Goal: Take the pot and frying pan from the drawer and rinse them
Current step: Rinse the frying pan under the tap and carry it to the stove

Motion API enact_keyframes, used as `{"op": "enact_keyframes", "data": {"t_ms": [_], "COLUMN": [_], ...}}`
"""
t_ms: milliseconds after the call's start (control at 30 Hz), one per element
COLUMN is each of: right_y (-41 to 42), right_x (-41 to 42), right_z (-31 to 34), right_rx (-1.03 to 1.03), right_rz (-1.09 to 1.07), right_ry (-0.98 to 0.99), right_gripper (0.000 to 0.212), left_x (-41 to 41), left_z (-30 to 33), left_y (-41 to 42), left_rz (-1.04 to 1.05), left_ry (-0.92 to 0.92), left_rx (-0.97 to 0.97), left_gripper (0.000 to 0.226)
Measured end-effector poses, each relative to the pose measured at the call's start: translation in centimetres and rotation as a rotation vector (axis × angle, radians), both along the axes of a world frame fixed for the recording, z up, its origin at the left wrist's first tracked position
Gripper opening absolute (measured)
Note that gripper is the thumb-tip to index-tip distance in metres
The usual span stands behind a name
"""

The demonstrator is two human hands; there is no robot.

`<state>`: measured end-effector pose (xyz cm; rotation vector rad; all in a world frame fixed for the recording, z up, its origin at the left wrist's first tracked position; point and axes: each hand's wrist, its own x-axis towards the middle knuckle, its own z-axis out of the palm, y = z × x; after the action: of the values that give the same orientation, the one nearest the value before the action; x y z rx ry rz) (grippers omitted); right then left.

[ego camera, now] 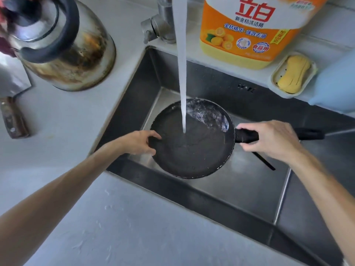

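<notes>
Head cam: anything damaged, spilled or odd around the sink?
The kettle on the counter left of the sink has brown scorch stains down its side. The frying pan has pale chips along its rim. Otherwise normal: the right hand grips the handle, the left hand steadies the rim, and the water lands inside the pan.

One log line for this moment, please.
rinse | frying pan under tap stream, over sink | right hand grips handle | left hand holds rim

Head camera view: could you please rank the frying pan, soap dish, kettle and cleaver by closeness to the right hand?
From the right hand:
1. Frying pan, handle gripped.
2. Soap dish, back ledge.
3. Kettle, far left counter.
4. Cleaver, left edge.
</notes>
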<state>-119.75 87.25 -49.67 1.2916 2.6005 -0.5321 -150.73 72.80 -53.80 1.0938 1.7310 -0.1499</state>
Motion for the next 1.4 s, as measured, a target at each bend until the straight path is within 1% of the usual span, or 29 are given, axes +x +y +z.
{"op": "enact_keyframes", "data": {"t_ms": [67, 133, 200, 267, 300, 333, 400, 433, 500, 567, 633, 700, 767, 867, 900, 967, 1033, 1067, 1133, 1200, 1267, 1300, 1367, 1400], "right_y": [-0.2, -0.3, -0.7, -1.6, -2.1, -2.7, -4.0, -4.7, -5.9, -6.5, -6.0, -4.5, -2.2, 0.3, 0.8, 1.1, 0.9, 0.6, -0.3, -1.2, -2.1, -2.8, -4.2, -4.9], "right_x": [-0.1, 0.3, 0.8, 1.2, 1.2, 1.0, 0.3, -0.2, -1.3, -2.1, -2.3, -1.8, -1.4, -1.1, -1.1, -1.1, -0.9, -0.6, 0.1, 0.7, 1.2, 1.3, 1.1, 0.7], "right_z": [1.0, 0.9, -0.2, -2.5, -3.8, -5.0, -7.2, -8.0, -9.4, -10.3, -10.2, -9.2, -7.1, -3.3, -2.2, -0.7, 0.0, -0.1, -1.3, -3.1, -5.3, -6.4, -8.3, -9.0], "right_rx": [0.185, 0.304, 0.349, 0.373, 0.331, 0.232, -0.039, -0.167, -0.375, -0.56, -0.709, -0.736, -0.654, -0.403, -0.299, -0.066, 0.161, 0.258, 0.396, 0.455, 0.41, 0.332, 0.076, -0.073], "right_rz": [0.057, 0.068, 0.027, -0.08, -0.156, -0.232, -0.344, -0.365, -0.373, -0.398, -0.373, -0.299, -0.224, -0.036, 0.025, 0.157, 0.222, 0.214, 0.154, 0.05, -0.073, -0.138, -0.281, -0.341], "right_ry": [0.076, 0.156, 0.22, 0.336, 0.406, 0.481, 0.608, 0.629, 0.598, 0.541, 0.488, 0.398, 0.262, 0.014, -0.027, -0.004, 0.092, 0.149, 0.259, 0.384, 0.511, 0.566, 0.625, 0.616], "right_gripper": [0.039, 0.041, 0.041, 0.04, 0.04, 0.041, 0.044, 0.048, 0.053, 0.052, 0.046, 0.045, 0.05, 0.05, 0.05, 0.048, 0.046, 0.043, 0.036, 0.03, 0.028, 0.028, 0.034, 0.038], "left_x": [0.9, 1.4, 1.1, 0.6, 0.3, 0.0, -0.5, -0.4, 0.0, 0.4, 0.0, -1.3, -2.1, -1.7, -1.4, -0.7, 0.0, 0.3, 0.6, 0.5, -0.1, -0.4, -0.7, -0.6], "left_z": [-0.9, -1.0, -0.4, 1.4, 2.6, 4.1, 7.3, 8.8, 11.2, 12.5, 12.5, 11.1, 9.0, 4.6, 3.2, 0.6, -1.0, -1.4, -1.7, -0.2, 2.4, 4.0, 7.3, 8.8], "left_y": [-0.7, -1.3, -1.8, -2.1, -2.1, -1.9, -1.1, -0.5, 0.8, 1.8, 2.2, 1.9, 1.0, -0.7, -1.0, -1.6, -1.9, -1.9, -2.0, -2.1, -2.0, -1.8, -1.0, -0.5], "left_rz": [0.005, 0.063, 0.151, 0.154, 0.105, 0.022, -0.194, -0.303, -0.474, -0.53, -0.473, -0.373, -0.245, -0.099, -0.058, 0.022, 0.13, 0.169, 0.186, 0.12, 0.005, -0.076, -0.302, -0.42], "left_ry": [0.031, 0.068, 0.095, 0.197, 0.271, 0.351, 0.494, 0.551, 0.629, 0.651, 0.637, 0.626, 0.541, 0.262, 0.175, 0.074, 0.046, 0.053, 0.098, 0.21, 0.347, 0.389, 0.456, 0.49], "left_rx": [0.079, 0.244, 0.466, 0.686, 0.778, 0.857, 0.985, 1.021, 1.014, 0.93, 0.804, 0.619, 0.391, 0.132, 0.069, 0.023, 0.102, 0.196, 0.457, 0.657, 0.805, 0.867, 0.946, 0.957], "left_gripper": [0.057, 0.052, 0.044, 0.038, 0.038, 0.04, 0.043, 0.043, 0.042, 0.042, 0.043, 0.039, 0.034, 0.03, 0.03, 0.032, 0.036, 0.039, 0.043, 0.041, 0.042, 0.045, 0.05, 0.051]}}
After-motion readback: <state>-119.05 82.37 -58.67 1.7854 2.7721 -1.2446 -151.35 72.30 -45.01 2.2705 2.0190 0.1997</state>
